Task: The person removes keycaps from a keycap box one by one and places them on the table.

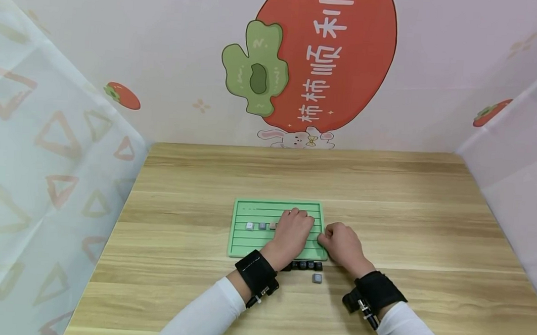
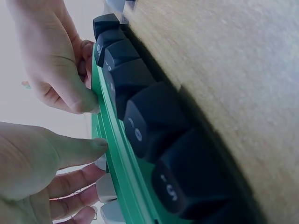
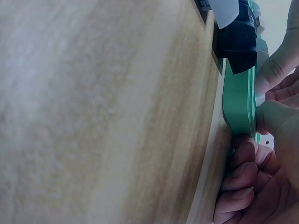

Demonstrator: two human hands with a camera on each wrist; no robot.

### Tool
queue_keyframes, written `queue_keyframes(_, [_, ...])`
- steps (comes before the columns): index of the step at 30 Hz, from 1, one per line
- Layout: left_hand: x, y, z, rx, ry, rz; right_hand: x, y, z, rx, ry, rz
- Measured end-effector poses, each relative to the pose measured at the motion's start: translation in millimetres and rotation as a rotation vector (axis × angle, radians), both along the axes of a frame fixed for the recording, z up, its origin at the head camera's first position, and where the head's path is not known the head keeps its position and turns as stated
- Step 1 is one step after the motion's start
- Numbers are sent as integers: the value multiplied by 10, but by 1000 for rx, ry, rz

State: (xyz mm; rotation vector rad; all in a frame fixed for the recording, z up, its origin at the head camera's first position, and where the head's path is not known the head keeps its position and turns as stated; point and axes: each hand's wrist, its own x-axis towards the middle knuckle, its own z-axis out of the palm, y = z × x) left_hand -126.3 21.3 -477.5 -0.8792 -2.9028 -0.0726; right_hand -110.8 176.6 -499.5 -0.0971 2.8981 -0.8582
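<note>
A green grooved tray (image 1: 248,209) lies on the wooden table (image 1: 407,210). Three small keycaps (image 1: 262,226) stand in a row in one of its grooves. My left hand (image 1: 292,232) rests over the tray's middle right. In the left wrist view its thumb touches the tray edge (image 2: 112,158), and its straight fingers (image 2: 74,179) reach to grey keycaps (image 2: 105,186). My right hand (image 1: 342,244) pinches the tray's front right corner (image 3: 238,98), thumb on top and fingers (image 3: 238,172) curled against the table. A row of black keycaps (image 1: 306,265) lies along the tray's front edge.
One loose grey keycap (image 1: 317,278) sits on the table just in front of the black row. Printed panels wall the table at the back and on both sides. Bare wood stretches to the left, to the right and behind the tray.
</note>
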Motion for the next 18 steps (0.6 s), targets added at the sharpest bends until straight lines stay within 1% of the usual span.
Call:
queue_keyframes(13, [-17,11,-2,-35,10,10,-3,-2,10,1,-7,1])
queue_keyframes(18, [-6,0,6,-30,19,9,-1,-5,18,1,-10,0])
